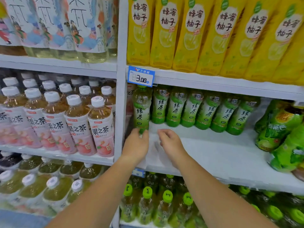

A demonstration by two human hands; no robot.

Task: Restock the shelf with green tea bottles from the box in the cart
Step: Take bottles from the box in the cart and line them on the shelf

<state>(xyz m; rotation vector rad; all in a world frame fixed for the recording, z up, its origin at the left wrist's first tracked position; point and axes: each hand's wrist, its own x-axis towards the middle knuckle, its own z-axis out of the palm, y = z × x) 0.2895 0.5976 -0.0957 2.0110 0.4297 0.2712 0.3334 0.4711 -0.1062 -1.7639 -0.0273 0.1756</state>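
A green tea bottle (141,109) stands upright at the far left of the white middle shelf (222,153). My left hand (137,144) grips its base with the fingertips. My right hand (170,142) hovers just to the right over the bare shelf, fingers loosely curled and holding nothing. A row of several more green tea bottles (204,111) stands at the back of the same shelf, behind my hands. The box and the cart are out of view.
A blue price tag (141,76) hangs above the held bottle. Yellow pomelo drink bottles (213,35) fill the shelf above. Larger green bottles (283,134) lean at the right. Peach tea bottles (79,122) fill the left bay beyond the upright post (120,112).
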